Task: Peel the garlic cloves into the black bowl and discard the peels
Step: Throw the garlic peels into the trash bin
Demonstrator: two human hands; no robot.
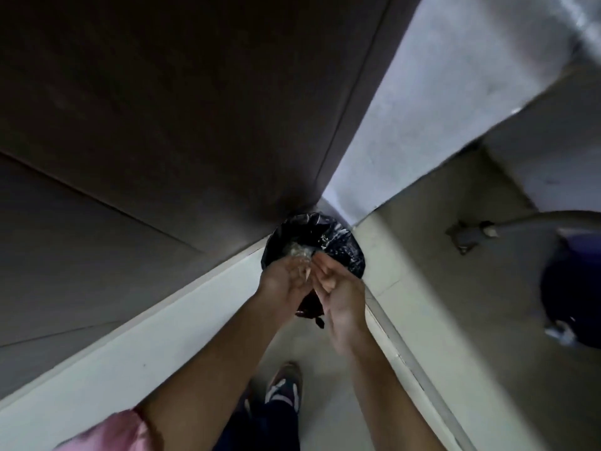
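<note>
Two hands meet dead centre of the frame, right over a black-lined bin [348, 252] tucked into the corner where the walls join. Left hand [286, 276] is palm up, fingers loose and spread, gripping nothing, with a pale scrap of peel lying near its fingertips. Right hand [338, 289] sits just beside it, fingers bent in toward the left palm. It's blurred, so whether those fingers pinch a scrap or just touch the palm, I can't tell.

Down in the bin, a pale, papery heap of garlic peels [296, 248] lies against the glossy black lining on the left side of the opening, just above the left fingertips. The hands cover the lower part of the bin's mouth; the upper right part of the lining shows bare and shiny.

Lower centre, one shoe [283, 382] stands on the pale floor [455, 288], and a pink sleeve [107, 431] fills the lower left corner. Dark panels [162, 109] take the upper left, a white wall [439, 109] the upper right, and a dark rounded object [572, 288], too blurred to name, sits at the right edge.
</note>
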